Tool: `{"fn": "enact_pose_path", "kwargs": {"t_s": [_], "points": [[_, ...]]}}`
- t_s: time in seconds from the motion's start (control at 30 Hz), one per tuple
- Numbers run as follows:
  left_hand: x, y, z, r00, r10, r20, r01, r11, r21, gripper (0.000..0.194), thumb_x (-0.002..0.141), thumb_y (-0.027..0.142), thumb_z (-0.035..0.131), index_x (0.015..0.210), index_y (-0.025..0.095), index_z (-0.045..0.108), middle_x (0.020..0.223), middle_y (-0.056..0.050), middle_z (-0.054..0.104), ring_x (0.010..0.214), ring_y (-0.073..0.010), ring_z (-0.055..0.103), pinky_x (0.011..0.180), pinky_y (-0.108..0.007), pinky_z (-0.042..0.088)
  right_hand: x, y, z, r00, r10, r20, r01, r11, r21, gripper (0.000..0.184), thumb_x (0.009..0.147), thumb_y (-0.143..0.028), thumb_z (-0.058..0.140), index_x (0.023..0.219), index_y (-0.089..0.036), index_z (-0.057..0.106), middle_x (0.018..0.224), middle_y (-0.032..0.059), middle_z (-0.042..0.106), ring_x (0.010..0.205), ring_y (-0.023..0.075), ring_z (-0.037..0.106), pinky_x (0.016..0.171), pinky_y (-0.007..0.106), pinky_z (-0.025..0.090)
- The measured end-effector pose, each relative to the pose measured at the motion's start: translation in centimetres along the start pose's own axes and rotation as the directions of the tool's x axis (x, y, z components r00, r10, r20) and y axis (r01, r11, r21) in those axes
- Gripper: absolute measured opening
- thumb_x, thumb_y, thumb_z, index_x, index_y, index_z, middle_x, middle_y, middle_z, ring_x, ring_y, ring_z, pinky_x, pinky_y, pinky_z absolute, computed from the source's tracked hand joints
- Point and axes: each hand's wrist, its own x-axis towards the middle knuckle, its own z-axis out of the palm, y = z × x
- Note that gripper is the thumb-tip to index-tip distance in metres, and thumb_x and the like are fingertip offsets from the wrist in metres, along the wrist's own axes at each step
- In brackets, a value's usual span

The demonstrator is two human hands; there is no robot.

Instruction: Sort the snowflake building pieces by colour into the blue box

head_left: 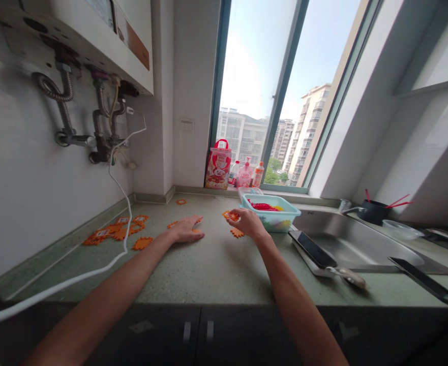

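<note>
My right hand [245, 223] pinches an orange toothed-edge piece [227, 215] with a white mark on it, just above the counter. Below it lies another orange toothed piece [237, 232]. My left hand [185, 230] rests low over the counter with its fingers apart. Orange edges [171, 224] show beside and under that hand, partly covered by it. Farther left, several flat orange pieces [119, 227] overlap in a loose pile, some with white labels. One orange piece [143, 243] sits nearer to me, and a single one [181, 202] lies toward the back.
A light-blue tub [273, 226] with red and yellow pieces stands right of my right hand. Beyond it are a phone [312, 249] and a steel sink [361, 246]. A white cable [105, 265] crosses the counter at left. Bottles [244, 175] stand by the window.
</note>
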Motion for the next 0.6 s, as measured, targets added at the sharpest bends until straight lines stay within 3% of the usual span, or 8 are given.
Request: {"fn": "enact_pose_path", "kwargs": {"t_s": [0.07, 0.17, 0.27, 0.4, 0.5, 0.6], "points": [[-0.1, 0.1, 0.0, 1.0, 0.005, -0.004, -0.005, 1.0, -0.004, 0.09, 0.083, 0.062, 0.062, 0.159, 0.02, 0.04, 0.163, -0.013, 0.046, 0.147, -0.029, 0.048, 0.122, -0.036, 0.038, -0.4, 0.4, 0.0, 0.994, 0.095, 0.053, -0.091, 0.993, -0.076, 0.027, 0.09, -0.048, 0.071, 0.105, -0.027, 0.08, 0.1, 0.0088, 0.079, 0.089, 0.0255, 0.074, 0.081, 0.031, 0.051], [-0.2, 0.3, -0.2, 1.0, 0.008, -0.007, -0.008, 1.0, -0.017, 0.086, 0.083, 0.061, 0.062, 0.158, 0.024, 0.041, 0.162, -0.01, 0.048, 0.146, -0.028, 0.05, 0.121, -0.036, 0.039, -0.8, 1.1, 1.0, 0.946, 0.229, 0.23, -0.196, 0.968, -0.157, 0.025, 0.079, -0.045, 0.079, 0.093, -0.024, 0.079, 0.089, 0.0103, 0.079, 0.081, 0.0279, 0.074, 0.072, 0.032, 0.05], [-0.2, 0.4, -0.2, 1.0, -0.012, -0.005, 0.012, 1.0, -0.014, 0.086, 0.082, 0.061, 0.061, 0.158, 0.026, 0.041, 0.161, -0.009, 0.049, 0.146, -0.0288, 0.05, 0.121, -0.037, 0.039, -0.8, 1.6, 2.0, 0.922, 0.255, 0.29, -0.217, 0.964, -0.154, 0.025, 0.074, -0.041, 0.083, 0.089, -0.022, 0.077, 0.083, 0.0102, 0.078, 0.075, 0.0276, 0.073, 0.066, 0.031, 0.048], [-0.1, 0.3, -0.1, 1.0, -0.025, 0.001, 0.025, 1.0, -0.006, 0.087, 0.082, 0.061, 0.062, 0.159, 0.025, 0.041, 0.162, -0.009, 0.048, 0.146, -0.0292, 0.05, 0.122, -0.037, 0.038, -0.8, 1.8, 2.0, 0.929, 0.204, 0.308, -0.18, 0.978, -0.105, 0.024, 0.076, -0.039, 0.081, 0.092, -0.023, 0.076, 0.081, 0.0074, 0.077, 0.074, 0.0244, 0.072, 0.063, 0.028, 0.045], [-0.1, 0.3, 0.0, 1.0, -0.014, -0.006, 0.014, 1.0, -0.004, 0.088, 0.082, 0.062, 0.062, 0.158, 0.023, 0.042, 0.161, -0.01, 0.049, 0.146, -0.0285, 0.049, 0.122, -0.035, 0.038, -0.9, 0.9, 1.9, 0.942, 0.087, 0.325, -0.083, 0.996, -0.024, 0.022, 0.078, -0.037, 0.079, 0.095, -0.024, 0.076, 0.085, 0.0047, 0.077, 0.077, 0.0218, 0.07, 0.066, 0.026, 0.046], [-0.2, 0.3, 0.0, 1.0, -0.01, -0.006, 0.01, 1.0, 0.002, 0.087, 0.083, 0.063, 0.062, 0.158, 0.025, 0.042, 0.162, -0.01, 0.047, 0.147, -0.0279, 0.048, 0.123, -0.036, 0.036, -0.7, -0.8, 2.0, 0.98, -0.091, 0.176, 0.074, 0.992, 0.101, 0.023, 0.081, -0.034, 0.077, 0.101, -0.024, 0.075, 0.094, 0.005, 0.076, 0.081, 0.0204, 0.069, 0.074, 0.027, 0.05]]}}
